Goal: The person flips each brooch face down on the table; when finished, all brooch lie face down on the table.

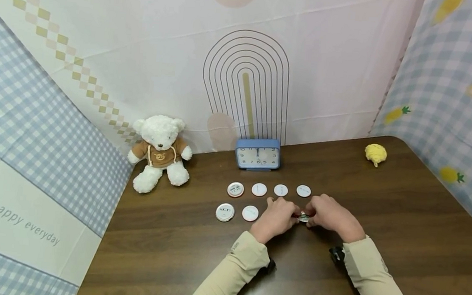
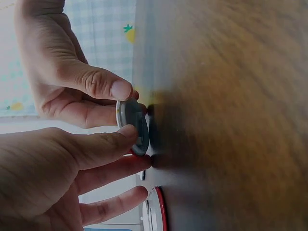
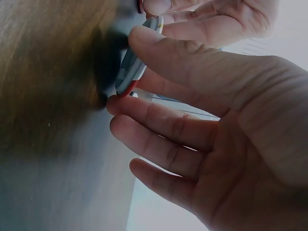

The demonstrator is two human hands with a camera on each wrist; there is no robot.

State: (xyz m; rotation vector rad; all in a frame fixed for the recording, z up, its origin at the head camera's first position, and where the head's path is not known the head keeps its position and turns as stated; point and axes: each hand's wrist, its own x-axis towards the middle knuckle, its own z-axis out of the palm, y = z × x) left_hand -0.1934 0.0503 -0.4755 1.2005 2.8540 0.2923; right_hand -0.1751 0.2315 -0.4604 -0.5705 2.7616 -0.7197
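Note:
A round pin-back button badge (image 1: 304, 217) is tilted up between my two hands, just above the table. My left hand (image 1: 276, 216) pinches its left side; in the left wrist view the thumb lies on the back of the badge (image 2: 132, 127). From the other side my right hand (image 1: 330, 214) pinches it with thumb and forefinger. In the right wrist view the other fingers (image 3: 159, 149) of that hand stand apart from the badge (image 3: 132, 67). Two badges lie left of my hands, a red-rimmed white one (image 1: 250, 213) and a pin-backed one (image 1: 225, 212).
Behind them runs a row of several badges (image 1: 259, 189) on the brown table (image 1: 159, 253). A blue clock (image 1: 258, 154) stands at the back, with a white teddy bear (image 1: 159, 152) to its left. At the far right lies a small yellow object (image 1: 376, 153).

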